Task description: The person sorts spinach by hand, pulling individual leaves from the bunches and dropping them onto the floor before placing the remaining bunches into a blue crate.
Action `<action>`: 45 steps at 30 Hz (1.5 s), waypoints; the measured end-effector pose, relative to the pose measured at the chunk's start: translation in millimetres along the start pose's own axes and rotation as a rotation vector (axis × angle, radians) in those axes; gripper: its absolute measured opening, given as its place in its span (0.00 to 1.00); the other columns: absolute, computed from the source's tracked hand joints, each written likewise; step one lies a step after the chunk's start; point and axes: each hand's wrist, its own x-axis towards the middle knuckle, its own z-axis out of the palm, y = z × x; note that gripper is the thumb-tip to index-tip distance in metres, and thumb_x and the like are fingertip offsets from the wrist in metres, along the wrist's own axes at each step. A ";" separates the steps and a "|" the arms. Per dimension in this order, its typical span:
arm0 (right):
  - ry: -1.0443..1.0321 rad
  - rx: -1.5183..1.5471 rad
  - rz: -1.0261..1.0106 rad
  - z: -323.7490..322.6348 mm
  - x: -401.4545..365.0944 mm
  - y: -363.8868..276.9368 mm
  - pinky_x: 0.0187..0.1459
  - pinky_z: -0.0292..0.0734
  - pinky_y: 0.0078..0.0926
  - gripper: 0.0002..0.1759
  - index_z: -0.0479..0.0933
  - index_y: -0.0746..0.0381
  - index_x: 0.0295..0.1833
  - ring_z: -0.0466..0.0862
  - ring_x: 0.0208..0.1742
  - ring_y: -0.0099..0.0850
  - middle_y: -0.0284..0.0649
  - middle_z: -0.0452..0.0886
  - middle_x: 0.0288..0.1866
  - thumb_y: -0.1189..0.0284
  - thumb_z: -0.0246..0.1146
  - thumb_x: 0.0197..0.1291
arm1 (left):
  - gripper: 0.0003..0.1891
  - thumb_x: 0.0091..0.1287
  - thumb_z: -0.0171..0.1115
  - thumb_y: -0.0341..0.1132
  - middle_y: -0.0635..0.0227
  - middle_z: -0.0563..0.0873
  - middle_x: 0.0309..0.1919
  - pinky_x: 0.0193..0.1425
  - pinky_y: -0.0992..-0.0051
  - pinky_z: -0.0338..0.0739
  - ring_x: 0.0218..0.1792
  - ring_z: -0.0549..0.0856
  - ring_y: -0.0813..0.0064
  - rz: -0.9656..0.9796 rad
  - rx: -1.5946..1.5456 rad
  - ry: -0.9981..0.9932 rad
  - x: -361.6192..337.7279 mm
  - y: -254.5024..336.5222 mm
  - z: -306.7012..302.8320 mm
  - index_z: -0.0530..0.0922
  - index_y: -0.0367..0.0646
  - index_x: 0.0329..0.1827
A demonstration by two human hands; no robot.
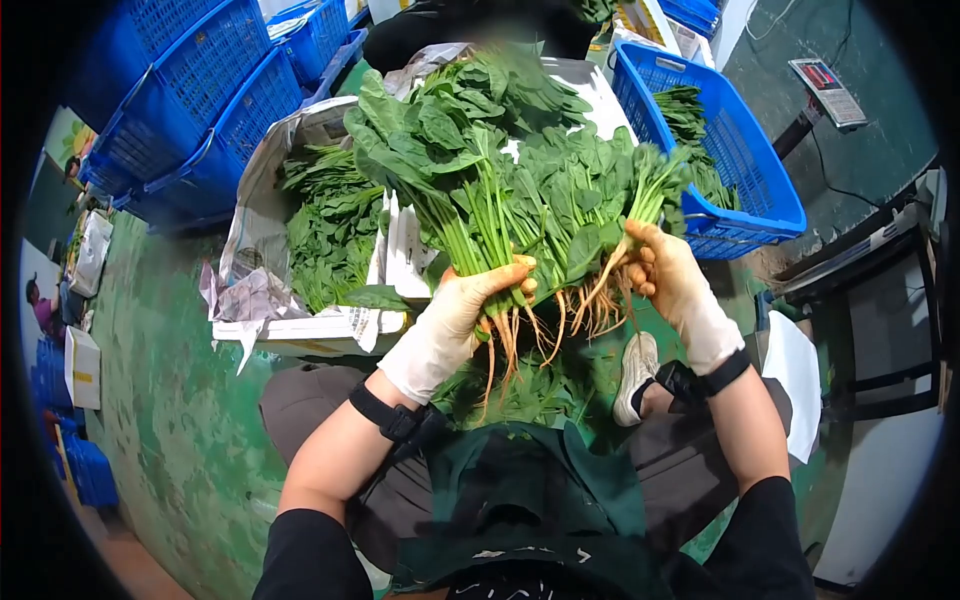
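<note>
My left hand [462,312], in a whitish glove stained orange at the fingers, is closed round a bunch of spinach [480,215]. Its leaves point up and away, and the thin orange roots hang below my fist. In the same kind of glove, my right hand [672,283] pinches a smaller spinach plant [652,200] near its roots. Between and beyond both hands lies a heap of loose spinach [570,180], with more roots dangling at its near edge. Loose leaves [520,392] lie below my hands, in front of the apron.
A newspaper-lined white box [300,330] holding spinach stands at the left. At the right is a blue crate [750,225] with more greens, near a digital scale [828,92]. Stacked blue crates [215,110] rise at the back left. Another person's dark clothing [480,30] shows at the top.
</note>
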 end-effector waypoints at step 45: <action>-0.133 -0.289 -0.692 85.7 -35.7 52.2 0.38 0.75 0.20 0.15 0.76 0.64 0.41 0.80 0.34 0.22 0.36 0.82 0.34 0.76 0.69 0.46 | 0.17 0.57 0.67 0.30 0.66 0.83 0.41 0.44 0.79 0.77 0.39 0.82 0.77 0.366 -0.029 0.075 10.0 -15.8 -20.2 0.75 0.35 0.47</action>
